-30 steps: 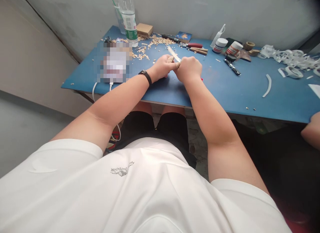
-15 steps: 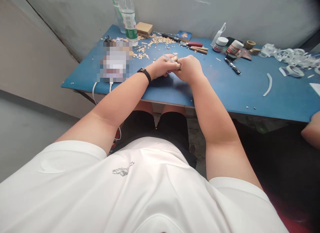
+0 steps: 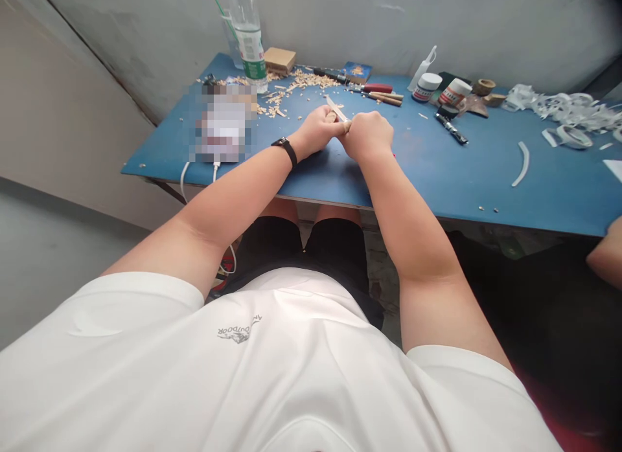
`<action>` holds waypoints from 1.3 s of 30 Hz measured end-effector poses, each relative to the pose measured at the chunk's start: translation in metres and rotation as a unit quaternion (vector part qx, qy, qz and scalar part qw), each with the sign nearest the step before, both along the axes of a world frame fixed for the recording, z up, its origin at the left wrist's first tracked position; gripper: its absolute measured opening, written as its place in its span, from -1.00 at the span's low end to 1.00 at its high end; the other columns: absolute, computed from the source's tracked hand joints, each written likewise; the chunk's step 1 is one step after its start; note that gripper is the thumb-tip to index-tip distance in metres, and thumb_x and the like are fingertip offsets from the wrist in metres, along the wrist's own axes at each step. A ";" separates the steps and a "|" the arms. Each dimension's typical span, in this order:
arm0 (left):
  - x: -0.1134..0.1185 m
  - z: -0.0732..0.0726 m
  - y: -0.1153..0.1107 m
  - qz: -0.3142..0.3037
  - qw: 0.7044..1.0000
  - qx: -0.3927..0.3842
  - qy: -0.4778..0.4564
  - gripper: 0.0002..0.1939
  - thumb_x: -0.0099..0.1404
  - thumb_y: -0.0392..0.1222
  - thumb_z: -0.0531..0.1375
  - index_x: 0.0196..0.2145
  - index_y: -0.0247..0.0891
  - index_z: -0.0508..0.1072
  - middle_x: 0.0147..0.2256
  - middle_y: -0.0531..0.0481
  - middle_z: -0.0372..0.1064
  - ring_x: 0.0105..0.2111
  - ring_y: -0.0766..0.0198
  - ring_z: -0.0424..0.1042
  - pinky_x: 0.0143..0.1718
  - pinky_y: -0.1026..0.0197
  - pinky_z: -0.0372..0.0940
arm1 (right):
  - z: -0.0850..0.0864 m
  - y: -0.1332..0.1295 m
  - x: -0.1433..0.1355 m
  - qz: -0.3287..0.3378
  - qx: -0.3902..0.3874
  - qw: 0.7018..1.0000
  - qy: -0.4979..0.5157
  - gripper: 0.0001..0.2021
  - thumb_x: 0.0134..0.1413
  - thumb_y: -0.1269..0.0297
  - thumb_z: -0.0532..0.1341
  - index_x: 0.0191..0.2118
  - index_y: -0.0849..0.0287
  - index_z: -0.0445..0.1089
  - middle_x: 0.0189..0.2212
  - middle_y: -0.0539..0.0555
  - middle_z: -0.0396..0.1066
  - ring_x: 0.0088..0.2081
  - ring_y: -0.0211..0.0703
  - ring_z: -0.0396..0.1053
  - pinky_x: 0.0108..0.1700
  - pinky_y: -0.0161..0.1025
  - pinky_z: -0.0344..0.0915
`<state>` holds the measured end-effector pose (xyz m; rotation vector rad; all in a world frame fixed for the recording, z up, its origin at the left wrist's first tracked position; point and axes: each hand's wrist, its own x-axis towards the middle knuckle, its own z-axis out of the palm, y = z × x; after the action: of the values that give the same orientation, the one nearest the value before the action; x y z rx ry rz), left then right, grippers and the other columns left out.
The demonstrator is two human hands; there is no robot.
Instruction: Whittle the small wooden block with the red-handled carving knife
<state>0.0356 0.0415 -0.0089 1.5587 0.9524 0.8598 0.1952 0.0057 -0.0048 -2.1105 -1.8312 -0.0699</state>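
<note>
My left hand is closed around a small piece of wood above the blue table. Beside it, touching at the thumb, my right hand is wrapped round a knife, its handle hidden in the fist. The knife's pale blade points up and to the left, close to the wood. Most of the wood is covered by my fingers.
A water bottle, wood shavings and a wooden block are at the back left. Carving tools, two white jars and white strips lie rightward. Another person's arm shows at the right edge.
My right hand has turned, and the blade now stands more upright. The wood shows more between my left fingers. Both hands stay together over the table.
</note>
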 end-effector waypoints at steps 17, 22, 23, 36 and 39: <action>-0.001 -0.010 0.007 0.012 0.999 0.046 -0.003 -0.66 0.49 -0.28 0.50 -0.26 -0.09 0.40 -0.40 0.11 0.20 -0.30 0.22 0.25 -0.17 0.09 0.26 | 0.002 -0.004 -0.007 -0.008 -0.008 1.000 -0.015 -0.64 0.64 0.08 0.36 0.08 0.23 0.85 0.13 0.54 0.81 0.21 0.64 0.80 0.18 0.32 0.68; -0.005 -0.007 0.008 -0.016 0.999 0.046 -0.002 -0.62 0.54 -0.25 0.51 -0.30 -0.11 0.39 -0.39 0.11 0.17 -0.36 0.27 0.20 -0.30 0.17 0.15 | 0.010 -0.010 -0.002 0.048 -0.004 0.998 -0.028 -0.59 0.67 -0.07 0.38 0.09 0.17 0.85 0.12 0.49 0.82 0.23 0.60 0.79 0.24 0.33 0.68; -0.007 -0.006 0.007 -0.023 0.998 0.050 0.001 -0.60 0.52 -0.28 0.51 -0.32 -0.11 0.37 -0.39 0.11 0.18 -0.35 0.28 0.21 -0.32 0.18 0.14 | 0.010 -0.011 0.000 0.073 -0.006 0.997 -0.025 -0.61 0.65 -0.06 0.39 0.09 0.13 0.85 0.09 0.43 0.83 0.22 0.55 0.79 0.25 0.31 0.68; 0.005 -0.006 -0.001 0.052 0.998 0.044 0.011 -0.53 0.55 -0.34 0.52 -0.31 -0.10 0.31 -0.40 0.13 0.13 -0.29 0.23 0.18 -0.12 0.07 0.19 | -0.013 0.011 0.006 -0.018 0.019 0.999 0.024 -0.57 0.57 -0.13 0.40 0.01 0.16 0.84 -0.01 0.54 0.78 0.16 0.77 0.79 0.15 0.52 0.67; 0.002 -0.005 0.001 0.026 0.999 0.034 -0.008 -0.55 0.58 -0.28 0.54 -0.29 -0.12 0.35 -0.36 0.11 0.17 -0.31 0.25 0.18 -0.16 0.09 0.12 | -0.004 0.004 0.006 0.006 -0.001 1.000 -0.002 -0.55 0.63 -0.10 0.40 0.08 0.21 0.84 0.10 0.56 0.78 0.22 0.73 0.78 0.24 0.45 0.65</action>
<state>0.0372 0.0424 -0.0136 1.5882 0.9652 0.9473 0.2015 0.0092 -0.0090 -2.1019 -1.8457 -0.0698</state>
